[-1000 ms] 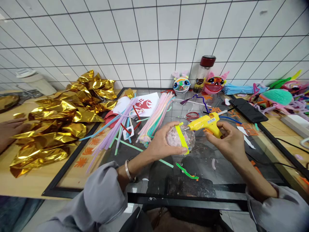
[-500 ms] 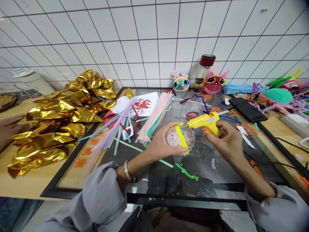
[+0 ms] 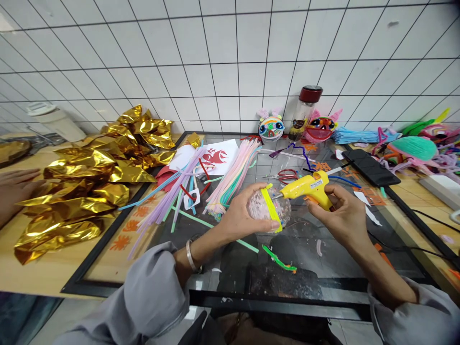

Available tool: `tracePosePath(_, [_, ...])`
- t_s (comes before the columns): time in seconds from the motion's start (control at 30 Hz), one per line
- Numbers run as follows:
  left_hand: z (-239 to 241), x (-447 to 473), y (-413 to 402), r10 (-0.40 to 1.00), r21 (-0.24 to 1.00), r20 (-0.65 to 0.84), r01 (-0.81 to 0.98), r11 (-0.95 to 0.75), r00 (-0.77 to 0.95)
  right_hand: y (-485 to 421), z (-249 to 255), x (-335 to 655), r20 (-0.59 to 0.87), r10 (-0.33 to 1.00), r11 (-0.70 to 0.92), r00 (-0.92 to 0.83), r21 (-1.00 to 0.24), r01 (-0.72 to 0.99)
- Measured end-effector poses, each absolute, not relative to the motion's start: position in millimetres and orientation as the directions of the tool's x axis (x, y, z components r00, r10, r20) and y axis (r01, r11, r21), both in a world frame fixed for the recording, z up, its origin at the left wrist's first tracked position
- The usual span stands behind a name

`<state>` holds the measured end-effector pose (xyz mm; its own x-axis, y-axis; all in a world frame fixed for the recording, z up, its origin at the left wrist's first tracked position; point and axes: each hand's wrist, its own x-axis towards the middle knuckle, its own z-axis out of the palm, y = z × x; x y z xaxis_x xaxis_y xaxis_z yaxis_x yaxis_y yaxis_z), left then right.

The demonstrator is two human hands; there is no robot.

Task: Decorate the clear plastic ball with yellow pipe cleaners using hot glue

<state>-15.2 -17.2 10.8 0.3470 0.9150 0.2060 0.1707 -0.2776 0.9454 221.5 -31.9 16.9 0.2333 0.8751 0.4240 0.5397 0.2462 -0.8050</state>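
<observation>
Ball [image 3: 261,206] gripped between thumb and fingers of the left hand [image 3: 237,215], a yellow strip [image 3: 271,209] crossing its front — while the fingers of the right hand [image 3: 345,211] wrap a glue gun [image 3: 304,187], its nozzle at the strip's edge, above the left thumb. Good work here likely means a still ball, a thin, even bead — and left fingertips well away from the hot tip.

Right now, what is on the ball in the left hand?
A yellow strip crosses the ball; whatever lies under the left hand or on the far side cannot be seen.
</observation>
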Motion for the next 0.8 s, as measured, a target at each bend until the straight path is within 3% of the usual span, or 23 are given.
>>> tracePosePath(0.33, [13.2, -14.8, -18.4, 0.890, 0.919, 0.257, 0.190, -0.346, 0.377, -31.9, 11.7, 223.0, 0.569, 0.798, 0.316, 0.199, -0.677, 0.665])
tracePosePath(0.8, [12.1, -15.4, -17.5, 0.900, 0.928, 0.247, 0.177, -0.326, 0.360, -33.8, 17.0, 220.6, 0.487, 0.846, 0.305, 0.219, -0.778, 0.549])
